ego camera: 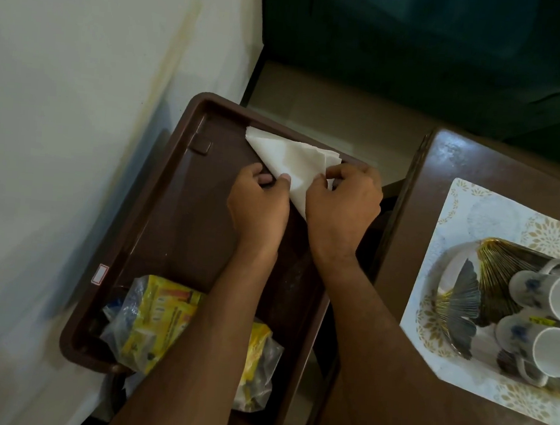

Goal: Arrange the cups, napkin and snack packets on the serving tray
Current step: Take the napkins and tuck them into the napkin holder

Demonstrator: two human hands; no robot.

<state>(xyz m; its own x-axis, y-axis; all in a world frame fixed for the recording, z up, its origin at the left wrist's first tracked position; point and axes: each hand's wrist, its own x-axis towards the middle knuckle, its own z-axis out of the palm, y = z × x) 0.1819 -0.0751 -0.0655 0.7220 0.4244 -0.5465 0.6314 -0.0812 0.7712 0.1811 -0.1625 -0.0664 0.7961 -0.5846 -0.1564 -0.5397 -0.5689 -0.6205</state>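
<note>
A brown plastic serving tray (169, 223) lies in the middle of the view. At its far end a white napkin (290, 159) is folded into a triangle. My left hand (259, 203) pinches the napkin's left edge, and my right hand (343, 204) grips its right corner. Yellow snack packets in clear wrap (157, 320) lie at the tray's near end, partly hidden by my left forearm. Two white cups with blue flowers (559, 297) (544, 350) lie on their sides on the table at the right.
A dark wooden table (479, 158) at the right carries a white and gold patterned mat (496, 204) and a gold fan-shaped holder (489, 278) beside the cups. A white surface (76, 126) borders the tray on the left. Dark green fabric (422, 38) fills the back.
</note>
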